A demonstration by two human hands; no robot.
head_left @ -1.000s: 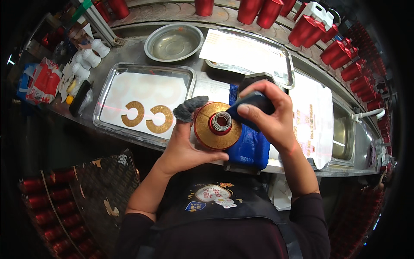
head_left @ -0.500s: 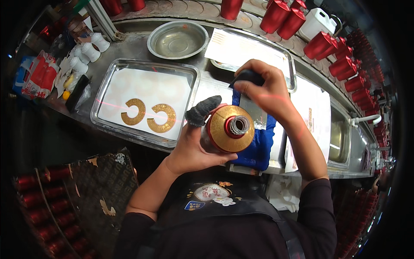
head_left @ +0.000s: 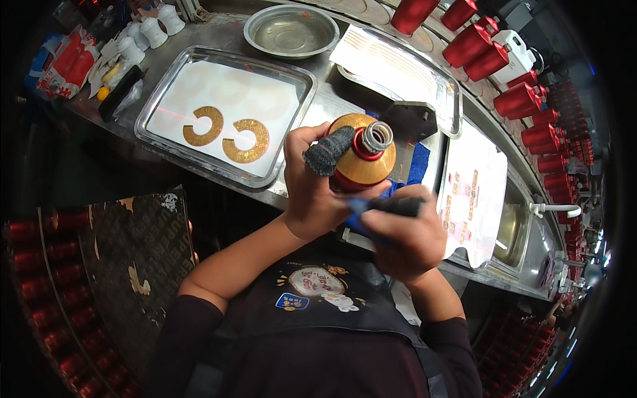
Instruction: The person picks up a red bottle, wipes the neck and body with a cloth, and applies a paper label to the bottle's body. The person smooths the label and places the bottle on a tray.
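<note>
A red bottle (head_left: 353,180) with a gold shoulder and a bare threaded neck is gripped in my left hand (head_left: 310,202), fingers wrapped round its side. A dark knitted finger cover (head_left: 329,151) on that hand lies against the gold shoulder. My right hand (head_left: 415,242), smeared by motion, is closed on a blue cloth (head_left: 363,215) at the bottle's near side; a dark piece, blurred, shows at its fingers. Beyond the bottle a flat black angular piece (head_left: 413,121) lies on the work surface. Two gold C-shaped labels (head_left: 245,140) rest on a white sheet to the left.
A steel tray (head_left: 154,98) holds the label sheet, with a metal basin (head_left: 292,33) behind it. Right of my hands lie a printed sheet (head_left: 474,199) and a sink (head_left: 511,232) with a white tap (head_left: 557,210). Red bottles (head_left: 478,53) line the far side.
My right hand has come down toward me from above the counter, now with the blue cloth. The black piece now lies beyond the bottle. The bottle has shifted slightly up in view and tilted.
</note>
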